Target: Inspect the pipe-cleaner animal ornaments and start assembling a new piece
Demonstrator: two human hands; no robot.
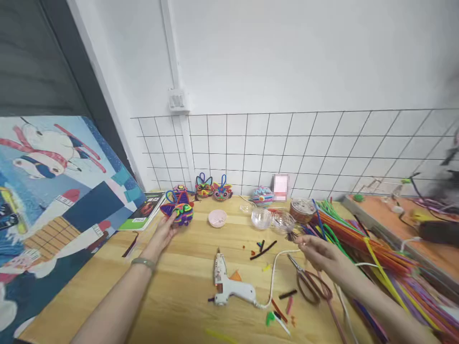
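Observation:
My left hand (pixel 167 231) reaches to the far left of the wooden table (pixel 179 296) and grips a multicoloured pipe-cleaner figure (pixel 179 210), fingers curled under it. My right hand (pixel 317 252) hovers right of centre, fingers pinched together near a small dark piece by the clear bowls (pixel 272 220); what it pinches is too small to name. Brown-handled scissors (pixel 308 282) lie just below that hand. A white glue gun (pixel 227 284) lies between my arms with its cord running right.
Two more pipe-cleaner figures (pixel 213 188) stand against the wire grid at the back. A pink dish (pixel 217 218), a big heap of coloured pipe cleaners (pixel 376 258) at right, a painted canvas (pixel 46 200) at left, a book (pixel 143 212), loose scraps.

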